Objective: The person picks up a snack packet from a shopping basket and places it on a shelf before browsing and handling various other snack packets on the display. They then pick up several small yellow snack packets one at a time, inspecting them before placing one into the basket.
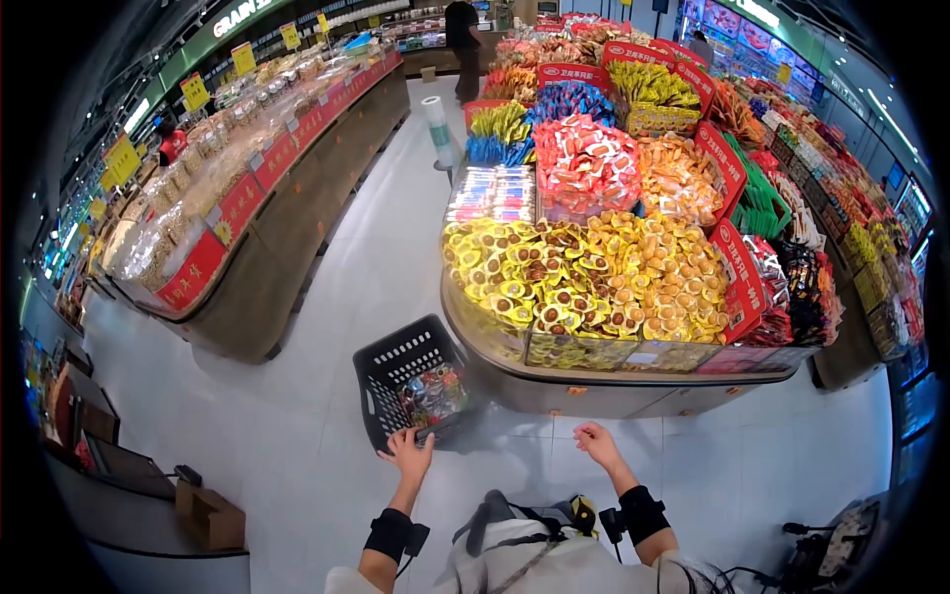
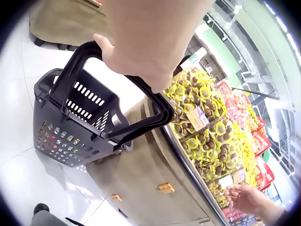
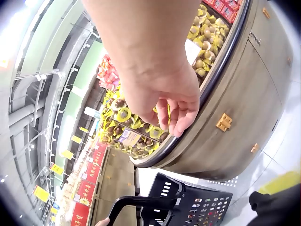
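Observation:
My left hand [image 1: 408,455] grips the black handle [image 2: 160,108] of a dark plastic shopping basket [image 2: 61,125], its thumb over the bar in the left wrist view. Slotted walls surround the basket [image 1: 374,371], and several small wrapped packets [image 1: 435,394] lie in its bottom. The basket is on the floor beside the rounded end of a display counter [image 1: 653,398]. My right hand [image 1: 601,447] hangs in front of that counter with loosely bent fingers and nothing in them. Yellow-wrapped round snacks [image 1: 564,272] fill the counter's near bins, beyond the right hand.
Behind the yellow snacks rise red packets [image 1: 586,163] and orange packets [image 1: 678,178], with red signs between bins. Another long counter [image 1: 287,228] runs along the left, across a pale floor aisle [image 1: 361,228]. A person [image 1: 463,45] stands far back. A cardboard box [image 1: 210,517] is at lower left.

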Tool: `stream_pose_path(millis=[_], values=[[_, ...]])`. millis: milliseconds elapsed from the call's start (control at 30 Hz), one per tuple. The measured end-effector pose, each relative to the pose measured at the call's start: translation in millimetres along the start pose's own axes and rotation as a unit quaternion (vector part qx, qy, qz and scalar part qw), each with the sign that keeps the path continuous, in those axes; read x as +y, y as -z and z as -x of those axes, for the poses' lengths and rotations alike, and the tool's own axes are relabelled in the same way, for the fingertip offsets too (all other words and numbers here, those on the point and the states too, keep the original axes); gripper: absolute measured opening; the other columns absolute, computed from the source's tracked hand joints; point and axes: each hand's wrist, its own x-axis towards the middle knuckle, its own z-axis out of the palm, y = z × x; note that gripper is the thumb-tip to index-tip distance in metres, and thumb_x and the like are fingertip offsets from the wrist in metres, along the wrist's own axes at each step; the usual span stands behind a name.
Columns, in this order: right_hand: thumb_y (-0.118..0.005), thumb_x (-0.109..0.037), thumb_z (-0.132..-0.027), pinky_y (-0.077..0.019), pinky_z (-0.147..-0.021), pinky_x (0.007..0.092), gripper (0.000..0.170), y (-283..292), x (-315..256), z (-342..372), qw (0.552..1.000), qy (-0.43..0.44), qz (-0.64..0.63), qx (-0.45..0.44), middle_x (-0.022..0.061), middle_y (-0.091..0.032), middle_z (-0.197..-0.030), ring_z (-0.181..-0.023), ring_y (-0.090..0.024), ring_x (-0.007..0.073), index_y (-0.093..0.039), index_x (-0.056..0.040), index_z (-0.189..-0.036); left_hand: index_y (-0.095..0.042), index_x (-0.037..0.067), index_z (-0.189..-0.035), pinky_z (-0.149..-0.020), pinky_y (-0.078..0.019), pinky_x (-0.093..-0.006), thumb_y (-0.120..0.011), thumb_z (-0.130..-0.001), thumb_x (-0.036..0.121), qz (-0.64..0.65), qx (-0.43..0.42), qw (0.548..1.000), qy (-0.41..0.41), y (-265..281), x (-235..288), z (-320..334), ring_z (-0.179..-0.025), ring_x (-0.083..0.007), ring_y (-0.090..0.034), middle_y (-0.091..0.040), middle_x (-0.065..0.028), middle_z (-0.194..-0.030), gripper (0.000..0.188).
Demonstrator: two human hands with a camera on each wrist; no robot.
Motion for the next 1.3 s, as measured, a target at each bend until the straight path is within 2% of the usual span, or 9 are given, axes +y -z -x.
stream_pose_path(millis=[233, 533, 700, 800, 867, 1000, 1133, 1200, 1300], values=[[-0.051, -0.009, -0.084, -0.0477, -0.060, 0.0244, 0.013, -54, -39, -26, 0.998, -0.023, 0.021, -0.052, 0.0045, -0.059, -0.079, -0.066, -0.057, 0.0119, -0.057, -0.0015, -0.093, -0.061, 0.017, -0.077, -0.091, -0.0001, -0.0696, -0.065, -0.069, 0.050, 0.047, 0.043, 0.998, 0.022, -1, -23, -75, -0.115, -0.0243, -0.033, -0.051, 0.0024, -0.103, 0.035], [-0.053, -0.012, -0.085, -0.0470, -0.066, 0.0242, 0.016, -126, -73, -118, 0.975, 0.007, 0.041, -0.220, 0.0035, -0.058, -0.084, -0.074, -0.055, 0.0098, -0.056, -0.0028, -0.098, -0.060, 0.017, -0.078, -0.087, -0.0065, -0.0715, -0.064, -0.070, 0.049, 0.015, 0.034, 0.999, -0.035, 7, -62, -171, -0.109, -0.0256, -0.036, -0.052, 0.0020, -0.096, 0.033], [-0.056, -0.019, -0.084, -0.0453, -0.067, 0.0266, 0.020, -184, -148, -170, 0.935, 0.092, 0.020, -0.341, 0.0037, -0.059, -0.084, -0.075, -0.055, 0.0117, -0.057, -0.0040, -0.098, -0.060, 0.017, -0.080, -0.087, -0.0072, -0.0696, -0.062, -0.073, 0.049, 0.003, 0.001, 0.999, -0.053, 11, -60, -220, -0.106, -0.0245, -0.038, -0.050, 0.0019, -0.090, 0.033], [-0.056, -0.018, -0.084, -0.0457, -0.068, 0.0279, 0.019, -213, -181, -196, 0.934, 0.159, 0.084, -0.310, 0.0052, -0.060, -0.083, -0.076, -0.056, 0.0133, -0.056, -0.0036, -0.097, -0.060, 0.018, -0.081, -0.088, -0.0090, -0.0695, -0.061, -0.072, 0.050, 0.002, -0.031, 0.998, -0.054, 13, -52, -248, -0.107, -0.0256, -0.038, -0.051, 0.0015, -0.091, 0.034], [-0.051, -0.018, -0.086, -0.0447, -0.075, 0.0298, 0.021, -226, -197, -214, 0.921, 0.121, 0.114, -0.352, 0.0080, -0.061, -0.091, -0.084, -0.056, 0.0151, -0.055, -0.0043, -0.102, -0.060, 0.017, -0.082, -0.088, -0.0092, -0.0697, -0.061, -0.073, 0.050, 0.008, -0.041, 0.997, -0.063, 13, -52, -267, -0.107, -0.0253, -0.038, -0.051, 0.0017, -0.092, 0.034], [-0.052, -0.017, -0.086, -0.0446, -0.076, 0.0280, 0.020, -253, -212, -243, 0.903, 0.161, 0.169, -0.361, 0.0073, -0.060, -0.091, -0.084, -0.056, 0.0143, -0.055, -0.0038, -0.101, -0.060, 0.017, -0.081, -0.088, -0.0135, -0.0653, -0.061, -0.071, 0.052, 0.005, 0.012, 0.994, -0.109, 8, -52, -302, -0.099, -0.0250, -0.042, -0.051, 0.0004, -0.083, 0.036], [-0.055, -0.016, -0.084, -0.0449, -0.069, 0.0288, 0.017, -279, -221, -262, 0.932, 0.119, 0.095, -0.329, 0.0082, -0.060, -0.083, -0.075, -0.056, 0.0157, -0.056, -0.0030, -0.095, -0.060, 0.018, -0.086, -0.089, -0.0118, -0.0668, -0.058, -0.072, 0.054, -0.009, -0.069, 0.993, -0.093, 14, -46, -338, -0.106, -0.0239, -0.040, -0.053, 0.0006, -0.093, 0.038], [-0.055, -0.016, -0.084, -0.0444, -0.069, 0.0283, 0.018, -287, -247, -263, 0.937, 0.029, 0.115, -0.329, 0.0078, -0.059, -0.083, -0.075, -0.054, 0.0151, -0.056, -0.0030, -0.097, -0.059, 0.017, -0.084, -0.085, -0.0124, -0.0679, -0.060, -0.074, 0.049, 0.007, -0.036, 0.991, -0.131, 5, -51, -355, -0.104, -0.0233, -0.039, -0.050, 0.0015, -0.087, 0.034], [-0.054, -0.015, -0.084, -0.0447, -0.068, 0.0281, 0.018, -312, -225, -284, 0.955, 0.099, 0.101, -0.260, 0.0071, -0.060, -0.086, -0.073, -0.055, 0.0155, -0.056, -0.0031, -0.098, -0.059, 0.018, -0.090, -0.088, -0.0127, -0.0669, -0.058, -0.076, 0.048, 0.009, -0.071, 0.984, -0.165, 5, -58, -385, -0.103, -0.0231, -0.040, -0.050, 0.0004, -0.090, 0.033]])
